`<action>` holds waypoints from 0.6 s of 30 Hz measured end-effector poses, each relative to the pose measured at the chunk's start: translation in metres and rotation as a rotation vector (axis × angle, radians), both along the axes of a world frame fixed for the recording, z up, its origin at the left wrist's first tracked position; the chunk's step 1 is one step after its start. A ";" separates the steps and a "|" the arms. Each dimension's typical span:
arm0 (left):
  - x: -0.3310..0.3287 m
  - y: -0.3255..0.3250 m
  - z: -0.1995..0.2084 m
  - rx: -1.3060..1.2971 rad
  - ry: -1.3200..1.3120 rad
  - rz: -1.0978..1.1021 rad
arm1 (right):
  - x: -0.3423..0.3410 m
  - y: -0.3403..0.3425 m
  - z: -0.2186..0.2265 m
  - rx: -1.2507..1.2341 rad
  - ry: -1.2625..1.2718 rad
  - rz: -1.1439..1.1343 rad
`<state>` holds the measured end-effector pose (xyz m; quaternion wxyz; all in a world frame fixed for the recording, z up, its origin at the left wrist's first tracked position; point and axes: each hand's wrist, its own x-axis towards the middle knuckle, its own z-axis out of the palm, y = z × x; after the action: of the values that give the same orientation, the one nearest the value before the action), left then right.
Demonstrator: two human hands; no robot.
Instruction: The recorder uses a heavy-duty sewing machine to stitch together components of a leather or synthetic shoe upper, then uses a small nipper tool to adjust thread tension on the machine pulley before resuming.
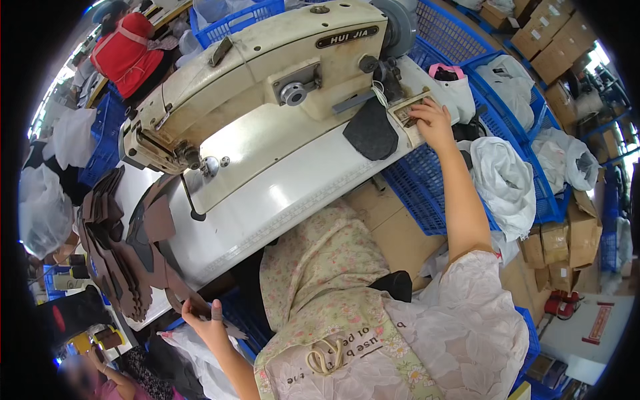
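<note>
Your left hand [209,327], at seven o'clock, seems pinched on the brown panel [177,285], probably light, floppy, best edge-held; your right hand's [433,123] grip I can't tell.

Left hand [208,327] low, partly curled; right arm [463,200] outstretched; right hand [433,122] palm-down.

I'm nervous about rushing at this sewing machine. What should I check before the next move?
1. Left hand on a brown piece: ok, the fingers are at its near end.
2. Right hand away from the needle end: ok, it is at the small tray.
3. Brown stack squared up: not ok, its layers fan out.
4. Dark piece clear of the needle end: ok, it lies beside the tray.
5. Needle threaded: cannot tell, too small.
</note>
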<state>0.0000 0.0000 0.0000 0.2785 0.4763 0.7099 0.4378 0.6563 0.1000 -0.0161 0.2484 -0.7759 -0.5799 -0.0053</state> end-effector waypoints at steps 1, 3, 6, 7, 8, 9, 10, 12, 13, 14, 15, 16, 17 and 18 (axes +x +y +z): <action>0.003 0.002 0.007 -0.021 0.002 0.002 | -0.002 0.000 -0.006 0.111 -0.009 0.032; 0.009 -0.012 -0.004 -0.017 -0.042 0.015 | -0.001 -0.005 -0.006 0.201 -0.021 0.097; 0.011 -0.006 0.006 -0.118 -0.004 0.034 | -0.084 0.000 0.027 0.391 0.318 0.092; 0.010 -0.004 0.003 -0.065 0.046 -0.008 | -0.110 -0.003 0.039 0.280 0.378 0.048; 0.011 -0.005 0.002 -0.072 0.071 -0.007 | -0.127 -0.006 0.048 0.221 0.206 0.017; 0.020 0.000 0.005 -0.078 0.095 -0.021 | -0.137 -0.008 0.051 0.167 0.030 -0.027; 0.025 0.001 0.007 -0.081 0.108 -0.021 | -0.138 -0.008 0.043 0.110 -0.082 -0.046; 0.032 0.002 0.010 -0.083 0.092 -0.032 | -0.146 -0.009 0.044 -0.061 -0.127 -0.104; 0.036 0.003 0.012 -0.102 0.050 -0.016 | -0.144 -0.008 0.041 -0.082 -0.151 -0.118; 0.040 0.003 0.014 -0.105 0.058 -0.001 | -0.145 -0.007 0.038 -0.081 -0.174 -0.126; 0.042 0.003 0.017 -0.110 0.064 0.003 | -0.147 -0.007 0.039 -0.082 -0.174 -0.119; 0.041 0.002 0.017 -0.112 0.061 0.004 | -0.148 -0.007 0.042 -0.085 -0.173 -0.128; 0.041 0.001 0.015 -0.115 0.065 0.011 | -0.148 -0.009 0.044 -0.088 -0.175 -0.142; 0.043 0.002 0.014 -0.115 0.065 0.006 | -0.147 -0.010 0.045 -0.090 -0.183 -0.156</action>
<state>0.0428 0.0025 0.0141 0.2808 0.4712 0.7442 0.3812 0.5094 0.0898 0.0290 0.1583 -0.8253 -0.5375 -0.0695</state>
